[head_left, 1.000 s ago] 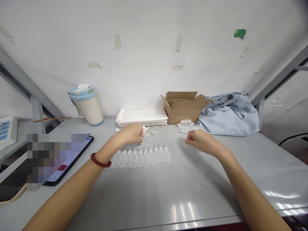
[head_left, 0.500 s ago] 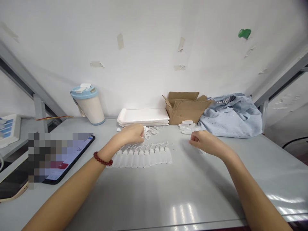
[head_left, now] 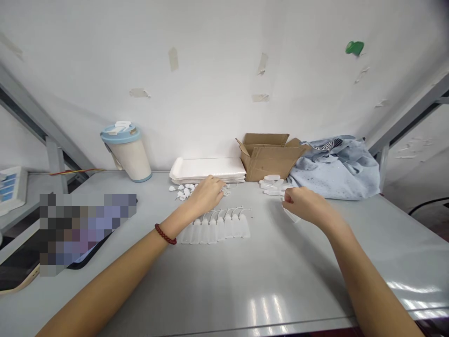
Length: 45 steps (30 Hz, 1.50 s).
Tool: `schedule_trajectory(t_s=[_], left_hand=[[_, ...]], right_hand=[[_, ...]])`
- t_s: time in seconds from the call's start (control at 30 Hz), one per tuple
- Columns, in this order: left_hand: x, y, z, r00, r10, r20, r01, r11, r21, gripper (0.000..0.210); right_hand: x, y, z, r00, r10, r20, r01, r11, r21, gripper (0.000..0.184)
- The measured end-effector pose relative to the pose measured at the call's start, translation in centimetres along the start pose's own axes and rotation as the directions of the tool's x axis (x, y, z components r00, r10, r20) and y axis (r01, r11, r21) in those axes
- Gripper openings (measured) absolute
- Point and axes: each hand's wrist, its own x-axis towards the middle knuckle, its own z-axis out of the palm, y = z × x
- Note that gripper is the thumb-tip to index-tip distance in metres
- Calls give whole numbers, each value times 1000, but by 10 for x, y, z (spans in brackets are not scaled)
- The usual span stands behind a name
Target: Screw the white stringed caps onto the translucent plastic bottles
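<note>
"Where was the left hand [head_left: 207,193]?"

"Just below the middle of the frame, over the white strings [head_left: 228,189], with its fingers bent. I couldn't tell whether they gripped one."

"And the right hand [head_left: 302,203]?"

"Right of centre. Its fingers were curled in, pinching a clear plastic piece [head_left: 292,216] that showed beneath them."

"Where were the others?"

"A row of plastic pieces [head_left: 213,229] lay side by side on the grey table [head_left: 217,290], below the centre of the frame, their cords pointing toward the top. A pile of loose pieces [head_left: 272,183] was near the right hand, in front of the cardboard box [head_left: 271,163]."

"Anything around those?"

"White knots [head_left: 184,191] lay left of the left hand, and a stack of envelopes [head_left: 210,169] was behind it. A blue cloth bag [head_left: 338,171] slumped at centre right, while a tumbler [head_left: 129,154] stood at centre left."

"And lower left?"

"A phone [head_left: 17,267], partly blurred over."
</note>
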Motion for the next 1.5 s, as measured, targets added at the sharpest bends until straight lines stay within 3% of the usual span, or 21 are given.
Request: schedule_trajectory(t_s=[0.2, 0.37, 0.57, 0.63, 0.7, 0.77, 0.87, 0.97, 1.07, 1.23, 1.5], left_hand=[[-1, -2, 7, 1000, 14, -13, -14, 998, -58, 25], [1, -5, 0, 999, 13, -33, -17, 992, -123, 25], [4, -9, -22, 966, -174, -192, 128, 966, -226, 35], [4, -9, -26, 946, -229, -230, 162, 947, -277, 38], [3, -7, -29, 931, -271, -243, 173, 917, -360, 37], [3, -4, -30, 923, -298, -244, 167, 880, -444, 34], [1, 4, -32, 927, -291, -237, 133, 845, -518, 29], [-3, 18, -31, 951, -192, -243, 9, 801, -598, 21], [-8, 35, -30, 958, -73, -277, -131, 749, -649, 15], [-14, 51, -27, 953, -96, -287, -124, 742, -659, 11], [-13, 50, -21, 926, -191, -324, -55, 784, -619, 10]], right_hand=[[3, 8, 2, 998, 42, 38, -40, 998, -50, 14], [3, 6, 5, 995, 17, 102, -14, 1000, -23, 4], [-2, -4, 1, 993, -76, 90, 70, 995, 66, 7], [-3, -7, 1, 992, -108, 59, 101, 989, 112, 4], [-2, -12, 2, 990, -138, -18, 139, 975, 176, 12], [-2, -18, 5, 973, -174, -152, 212, 933, 291, 17], [-4, -32, 13, 909, -224, -353, 384, 779, 496, 20], [-10, -47, 19, 868, -279, -411, 492, 599, 632, 21], [-15, -57, 22, 862, -299, -409, 506, 482, 715, 21], [-18, -59, 20, 860, -286, -423, 510, 437, 741, 19], [-17, -56, 19, 853, -290, -434, 522, 442, 730, 24]])
